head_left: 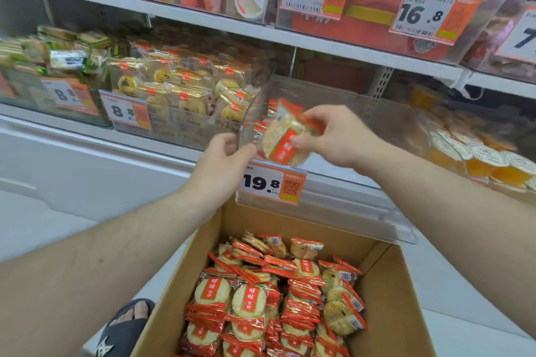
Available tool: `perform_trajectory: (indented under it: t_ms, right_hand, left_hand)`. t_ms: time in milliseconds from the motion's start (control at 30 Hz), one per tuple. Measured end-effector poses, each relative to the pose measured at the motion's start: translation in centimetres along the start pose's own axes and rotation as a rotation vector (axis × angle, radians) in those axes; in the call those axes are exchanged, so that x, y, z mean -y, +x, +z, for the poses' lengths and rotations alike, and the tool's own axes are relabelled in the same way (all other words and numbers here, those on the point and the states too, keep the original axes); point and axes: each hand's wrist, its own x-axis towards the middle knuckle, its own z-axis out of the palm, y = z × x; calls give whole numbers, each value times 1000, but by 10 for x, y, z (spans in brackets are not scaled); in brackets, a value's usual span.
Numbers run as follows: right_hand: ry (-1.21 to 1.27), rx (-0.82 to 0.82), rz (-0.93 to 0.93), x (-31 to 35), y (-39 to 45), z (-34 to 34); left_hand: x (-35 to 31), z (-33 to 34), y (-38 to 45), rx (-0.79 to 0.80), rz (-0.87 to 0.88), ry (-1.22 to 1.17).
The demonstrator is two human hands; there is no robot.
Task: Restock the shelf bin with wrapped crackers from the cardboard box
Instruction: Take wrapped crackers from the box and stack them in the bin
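Note:
My right hand [333, 136] grips a wrapped cracker pack [282, 136], round and pale with a red label, tilted over the front of the clear shelf bin [342, 113]. A few red-wrapped packs [262, 122] lie inside the bin at its left side. My left hand [224, 159] is beside the bin's front left corner, fingers curled near the rim, holding nothing I can see. Below, the open cardboard box [397, 293] holds several rows of the same cracker packs [275, 298].
A price tag reading 19.8 [271, 184] hangs on the bin's front. The left neighbour bin [174, 90] holds yellow pastries, the right one [478, 153] orange jelly cups. More bins sit on the shelf above. A foot in a black sandal [124, 327] stands left of the box.

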Motion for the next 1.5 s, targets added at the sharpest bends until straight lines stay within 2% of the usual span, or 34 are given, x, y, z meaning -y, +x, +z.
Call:
perform_trajectory:
  t_ms: [100,167,333,567,867,933,1000,1133,1200,1233,1267,1333,1367,1433,1500]
  right_hand:
    - [-244,192,-58,6,10,19]
    - [-334,226,-83,8,16,28]
    - [-487,191,-197,7,26,32]
    - [-556,95,-252,2,26,39]
    - [-476,90,-158,1,25,41]
    - [-460,99,-134,1,24,38]
    - [-434,104,-109,-1,23,34]
    - [-393,110,-61,-8,18,26]
    - [-369,20,-22,-10,13,21]
    - [-353,-85,-36,-11,6,19]
    - [-333,-226,-94,-13,-5,18]
    - [-247,-513,-344,-17,-34,21]
    - [-188,-595,-458,-21,-52,26]
    - [-94,-560,-510,-37,-88,47]
    - [-122,-363,-395,-64,-112,75]
  left_hand:
    - [8,6,1,53,-7,-11]
    - [10,7,1,46,-6,-3]
    - [10,8,-1,29,15,-16]
    - [12,9,-1,-6,32,-1]
    - [8,12,-3,-3,41,5]
    - [9,13,1,-66,107,67]
    - [12,12,1,-168,264,257]
    - [8,14,-19,-270,683,463]
    - [6,17,-27,-207,838,501]
    - [6,18,-30,-120,866,494]
    - [6,20,-32,7,850,476]
    - [9,24,-38,270,715,490]
    - [14,27,-40,382,644,526]
    - [30,34,-40,562,540,654]
    - [47,38,-38,702,427,812]
